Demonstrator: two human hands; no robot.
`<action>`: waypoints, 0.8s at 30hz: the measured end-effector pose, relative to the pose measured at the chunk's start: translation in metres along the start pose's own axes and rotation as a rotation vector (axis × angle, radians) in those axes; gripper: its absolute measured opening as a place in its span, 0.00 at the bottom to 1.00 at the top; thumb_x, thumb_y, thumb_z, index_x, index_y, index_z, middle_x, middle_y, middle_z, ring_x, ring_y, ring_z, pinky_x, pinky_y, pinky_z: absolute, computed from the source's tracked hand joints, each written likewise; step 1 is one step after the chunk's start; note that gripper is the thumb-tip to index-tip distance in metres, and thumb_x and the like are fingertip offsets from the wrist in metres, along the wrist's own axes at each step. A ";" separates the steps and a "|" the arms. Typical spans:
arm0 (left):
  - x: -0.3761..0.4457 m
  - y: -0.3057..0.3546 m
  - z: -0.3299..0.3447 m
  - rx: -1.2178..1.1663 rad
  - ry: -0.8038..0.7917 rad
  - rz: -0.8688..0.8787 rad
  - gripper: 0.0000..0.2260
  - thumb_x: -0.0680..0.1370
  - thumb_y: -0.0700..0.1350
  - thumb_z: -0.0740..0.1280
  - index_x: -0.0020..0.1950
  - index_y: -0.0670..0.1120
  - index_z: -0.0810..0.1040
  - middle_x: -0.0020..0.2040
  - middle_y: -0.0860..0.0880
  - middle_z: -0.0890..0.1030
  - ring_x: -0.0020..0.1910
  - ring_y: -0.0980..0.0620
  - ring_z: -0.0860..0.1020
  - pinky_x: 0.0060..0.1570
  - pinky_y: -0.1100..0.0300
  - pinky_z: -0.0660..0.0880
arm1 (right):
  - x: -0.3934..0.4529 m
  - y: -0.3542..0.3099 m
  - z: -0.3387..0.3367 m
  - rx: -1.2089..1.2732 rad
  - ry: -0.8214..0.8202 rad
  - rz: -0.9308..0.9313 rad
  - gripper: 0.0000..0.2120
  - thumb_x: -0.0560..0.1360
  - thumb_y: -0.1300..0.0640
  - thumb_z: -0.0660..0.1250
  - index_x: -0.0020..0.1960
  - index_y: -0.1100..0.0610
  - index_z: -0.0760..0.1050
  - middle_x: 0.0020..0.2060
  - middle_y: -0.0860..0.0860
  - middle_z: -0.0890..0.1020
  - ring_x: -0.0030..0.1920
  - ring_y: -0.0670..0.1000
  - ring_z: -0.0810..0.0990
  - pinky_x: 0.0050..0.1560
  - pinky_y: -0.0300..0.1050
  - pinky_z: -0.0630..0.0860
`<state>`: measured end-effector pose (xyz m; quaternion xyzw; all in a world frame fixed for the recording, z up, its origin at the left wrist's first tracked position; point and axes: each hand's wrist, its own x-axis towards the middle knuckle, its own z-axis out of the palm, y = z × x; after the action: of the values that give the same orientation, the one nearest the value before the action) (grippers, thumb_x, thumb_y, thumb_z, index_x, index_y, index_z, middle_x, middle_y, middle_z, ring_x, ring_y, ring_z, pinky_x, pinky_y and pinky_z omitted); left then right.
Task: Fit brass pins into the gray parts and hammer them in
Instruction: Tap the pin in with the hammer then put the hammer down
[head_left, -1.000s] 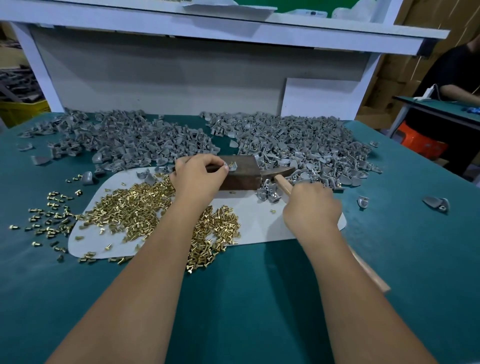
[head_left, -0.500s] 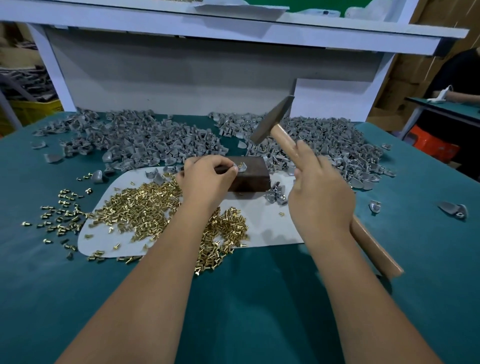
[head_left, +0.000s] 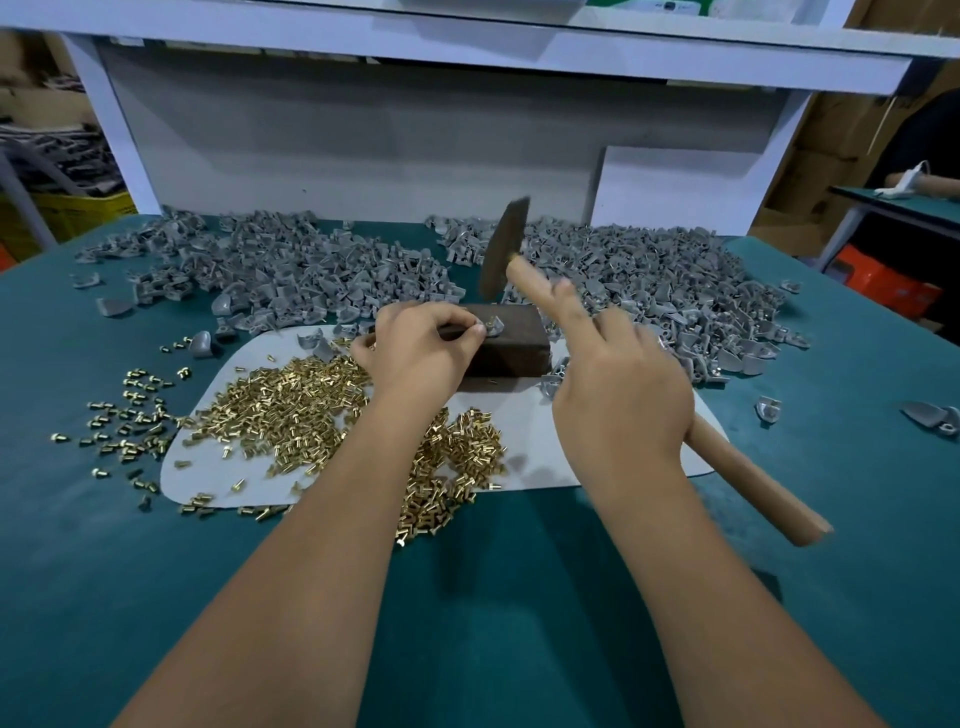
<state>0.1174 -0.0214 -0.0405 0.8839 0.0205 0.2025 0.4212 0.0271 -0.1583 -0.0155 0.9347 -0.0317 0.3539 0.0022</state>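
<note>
The hammer (head_left: 503, 248) head had tipped nearer the block. Right hand (head_left: 621, 389) gripped its stiff handle; left hand (head_left: 421, 349) pinched the small, light gray part (head_left: 492, 327).

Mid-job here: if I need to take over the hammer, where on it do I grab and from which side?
Grip the wooden handle at its bare lower length, coming from the right. That end sticks out free over the table past the right hand, while the hammer head hangs raised above the block and the left hand.
</note>
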 end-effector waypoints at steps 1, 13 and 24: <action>0.000 0.000 0.000 -0.017 -0.008 -0.010 0.11 0.73 0.56 0.74 0.33 0.64 0.76 0.56 0.61 0.80 0.68 0.53 0.63 0.60 0.50 0.52 | -0.001 0.001 0.002 -0.013 -0.039 -0.008 0.29 0.74 0.64 0.64 0.74 0.51 0.63 0.49 0.55 0.78 0.45 0.58 0.76 0.39 0.49 0.68; 0.003 -0.001 0.003 0.064 0.031 0.028 0.12 0.73 0.57 0.73 0.32 0.65 0.74 0.61 0.55 0.80 0.70 0.55 0.64 0.67 0.42 0.53 | -0.001 -0.008 0.003 0.022 0.011 0.063 0.29 0.73 0.66 0.65 0.73 0.54 0.66 0.46 0.56 0.78 0.40 0.58 0.76 0.36 0.47 0.63; -0.002 0.000 -0.002 0.009 -0.049 0.014 0.06 0.75 0.56 0.71 0.40 0.64 0.78 0.62 0.59 0.76 0.72 0.56 0.60 0.64 0.50 0.48 | 0.003 0.002 0.000 0.122 -0.092 0.126 0.31 0.76 0.59 0.63 0.76 0.47 0.55 0.49 0.56 0.75 0.38 0.55 0.70 0.34 0.46 0.62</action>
<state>0.1146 -0.0199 -0.0401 0.8906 0.0052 0.1837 0.4160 0.0291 -0.1603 -0.0134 0.9445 -0.0691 0.3113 -0.0786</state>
